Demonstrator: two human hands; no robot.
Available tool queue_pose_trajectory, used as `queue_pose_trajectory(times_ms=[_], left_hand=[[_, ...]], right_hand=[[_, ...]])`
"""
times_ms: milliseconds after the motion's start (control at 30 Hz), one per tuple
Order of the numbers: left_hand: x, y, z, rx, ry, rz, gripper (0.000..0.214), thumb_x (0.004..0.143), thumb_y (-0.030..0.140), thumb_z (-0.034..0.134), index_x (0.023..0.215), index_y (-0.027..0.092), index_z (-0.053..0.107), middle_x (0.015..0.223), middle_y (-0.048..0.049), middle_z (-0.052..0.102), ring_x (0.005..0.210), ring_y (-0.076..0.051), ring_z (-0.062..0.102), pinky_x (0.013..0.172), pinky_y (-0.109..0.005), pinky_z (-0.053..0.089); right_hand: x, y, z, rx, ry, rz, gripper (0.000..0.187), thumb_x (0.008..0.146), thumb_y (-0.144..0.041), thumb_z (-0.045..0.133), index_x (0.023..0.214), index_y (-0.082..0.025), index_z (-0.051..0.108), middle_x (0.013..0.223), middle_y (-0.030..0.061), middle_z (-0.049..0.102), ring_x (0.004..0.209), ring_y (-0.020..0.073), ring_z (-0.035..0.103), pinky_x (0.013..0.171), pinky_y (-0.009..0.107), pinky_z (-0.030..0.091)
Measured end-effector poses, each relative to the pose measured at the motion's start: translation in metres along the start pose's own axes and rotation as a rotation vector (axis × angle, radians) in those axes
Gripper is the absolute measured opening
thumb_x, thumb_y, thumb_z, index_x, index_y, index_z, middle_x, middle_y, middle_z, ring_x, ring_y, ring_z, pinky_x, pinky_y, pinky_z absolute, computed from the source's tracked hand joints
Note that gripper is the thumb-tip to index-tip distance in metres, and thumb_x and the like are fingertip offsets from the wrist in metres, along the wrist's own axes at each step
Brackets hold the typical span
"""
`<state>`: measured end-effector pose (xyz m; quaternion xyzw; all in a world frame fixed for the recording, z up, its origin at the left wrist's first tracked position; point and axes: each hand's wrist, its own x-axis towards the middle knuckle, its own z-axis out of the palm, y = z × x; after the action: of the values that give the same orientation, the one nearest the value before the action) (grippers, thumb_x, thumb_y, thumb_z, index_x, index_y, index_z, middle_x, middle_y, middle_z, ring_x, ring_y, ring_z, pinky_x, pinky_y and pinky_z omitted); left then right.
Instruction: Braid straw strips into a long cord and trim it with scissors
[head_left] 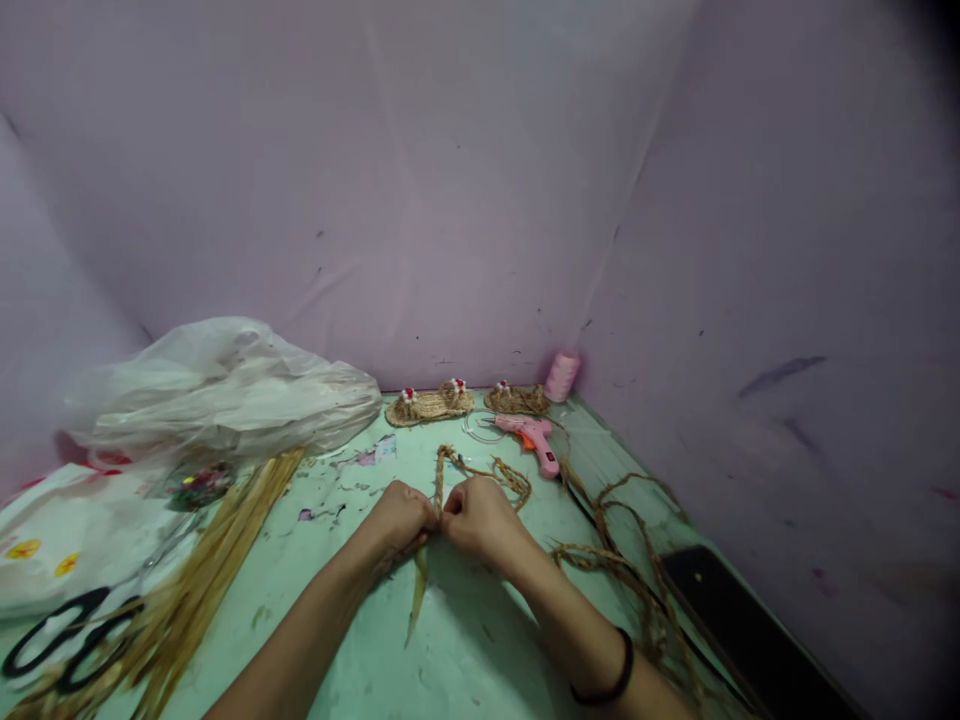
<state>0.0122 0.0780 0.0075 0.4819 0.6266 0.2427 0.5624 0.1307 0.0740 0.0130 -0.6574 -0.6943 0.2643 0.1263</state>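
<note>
My hands, two: the left hand [403, 515] is curled in, fingers pinching the low end of the braid; the right hand [480, 515] faces it, thumb and fingertips drawn together on the same spot. My knuckles hide the exact grip.
Braided cord, one in my hands: the cord [440, 478] rises between them toward the table's far edge, then bends right and loops behind my right hand.
Loose tail, one: a flat strip [418, 595] hangs below my left hand.
Wristband, one: a black band [627, 655] on my right arm.
Glue gun, one: the pink gun [532, 435] lies beyond my right hand.
Sole-shaped pieces, two: a larger woven piece [429, 406] with two red-and-white ornaments and a smaller woven piece [517, 401] with one, along the far edge.
Spool, one: pink thread [562, 376] at the far right corner.
Right edge: loose brown cord [622, 570], uncounted, tangled across a black cable; one dark slab [750, 630].
Left side: one bundle of strips [217, 560], one pair of scissors [96, 597] partly over it.
Far left corner: one big plastic bag [232, 390] covers the green table [292, 540] there.
</note>
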Motion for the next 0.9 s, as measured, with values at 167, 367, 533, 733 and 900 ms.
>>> queue_pose_trajectory(times_ms=[167, 367, 533, 733, 900], left_hand=[[-0.003, 0.000, -0.005, 0.071, -0.080, 0.043, 0.014, 0.049, 0.014, 0.043, 0.036, 0.015, 0.040, 0.024, 0.0060, 0.027, 0.024, -0.003, 0.018, 0.030, -0.018, 0.010], [-0.001, -0.001, -0.013, 0.117, -0.173, 0.072, 0.017, 0.054, 0.021, 0.045, 0.038, 0.016, 0.043, 0.025, 0.0052, 0.030, 0.024, -0.004, 0.022, 0.029, -0.018, 0.013], [0.003, -0.005, -0.016, 0.028, -0.187, 0.078, 0.011, 0.049, 0.022, 0.048, 0.041, 0.015, 0.046, 0.029, 0.0058, 0.034, 0.026, -0.003, 0.022, 0.029, -0.018, 0.011], [0.003, -0.002, -0.015, -0.077, -0.100, -0.001, 0.011, 0.045, 0.021, 0.052, 0.043, 0.016, 0.042, 0.030, 0.0079, 0.031, 0.027, -0.002, 0.020, 0.030, -0.018, 0.008], [0.006, -0.003, -0.015, -0.175, -0.138, -0.015, 0.016, 0.046, 0.021, 0.051, 0.043, 0.017, 0.036, 0.033, 0.0094, 0.027, 0.027, -0.001, 0.016, 0.031, -0.017, 0.005]], right_hand=[[-0.004, 0.000, -0.003, 0.046, -0.112, -0.091, 0.018, 0.055, -0.013, 0.050, 0.057, -0.015, 0.068, 0.047, 0.0027, 0.055, 0.047, 0.0106, 0.045, 0.043, 0.021, 0.024], [-0.006, -0.001, -0.012, 0.036, -0.079, -0.103, 0.022, 0.056, -0.014, 0.049, 0.063, -0.015, 0.070, 0.053, 0.0044, 0.060, 0.052, 0.0129, 0.050, 0.046, 0.022, 0.027], [-0.005, 0.005, -0.013, 0.059, -0.105, -0.196, 0.025, 0.056, -0.014, 0.047, 0.065, -0.016, 0.070, 0.056, 0.0031, 0.061, 0.056, 0.0138, 0.052, 0.048, 0.022, 0.030], [0.000, 0.009, -0.009, 0.230, -0.127, -0.141, 0.024, 0.059, -0.016, 0.050, 0.072, -0.017, 0.070, 0.065, 0.0024, 0.065, 0.064, 0.0149, 0.056, 0.053, 0.021, 0.035], [0.003, 0.004, -0.005, 0.508, -0.164, 0.067, 0.011, 0.061, -0.011, 0.050, 0.063, -0.015, 0.061, 0.049, -0.0008, 0.055, 0.051, 0.0111, 0.051, 0.050, 0.020, 0.037]])
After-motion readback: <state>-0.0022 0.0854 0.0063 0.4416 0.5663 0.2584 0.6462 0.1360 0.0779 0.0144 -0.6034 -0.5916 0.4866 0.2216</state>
